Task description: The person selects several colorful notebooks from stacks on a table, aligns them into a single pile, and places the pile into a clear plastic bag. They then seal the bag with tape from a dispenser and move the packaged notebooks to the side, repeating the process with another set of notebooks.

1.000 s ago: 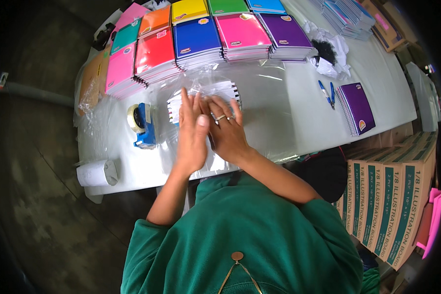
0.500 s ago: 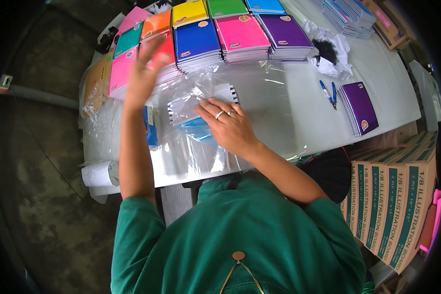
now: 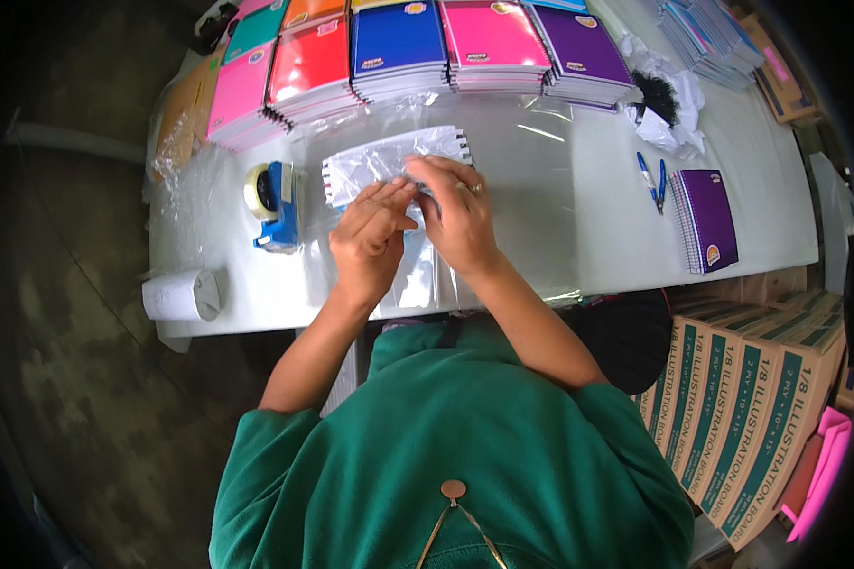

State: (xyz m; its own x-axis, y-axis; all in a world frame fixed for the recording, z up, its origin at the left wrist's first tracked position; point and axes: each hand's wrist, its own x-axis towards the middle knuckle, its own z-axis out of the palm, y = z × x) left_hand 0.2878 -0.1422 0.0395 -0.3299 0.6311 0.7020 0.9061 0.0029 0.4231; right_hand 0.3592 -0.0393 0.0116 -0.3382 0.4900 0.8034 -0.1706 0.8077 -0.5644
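A stack of spiral notebooks (image 3: 361, 169), with white pages and dark binding coils at its ends, lies in front of me wrapped in clear plastic film (image 3: 527, 204). My left hand (image 3: 370, 237) is at the near side of the stack, fingers close together on the film. Curled beside it, my right hand (image 3: 457, 211), wearing a ring, pinches the film near the middle. The fingertips of both hands almost meet, and the exact fold between them is hidden. A blue tape dispenser (image 3: 280, 209) with a roll of tape stands left of the stack.
Notebook piles in several colours, including a blue pile (image 3: 399, 43), line the table's far side. A purple notebook (image 3: 707, 223) and blue-handled nippers (image 3: 653, 180) lie at right, near crumpled white paper (image 3: 678, 128). Cartons (image 3: 740, 408) stand below the table's right edge.
My left hand has come down from above the notebook piles to the wrapped stack, uncovering the tape dispenser. My right hand has gone from lying flat on the stack to pinching the film.
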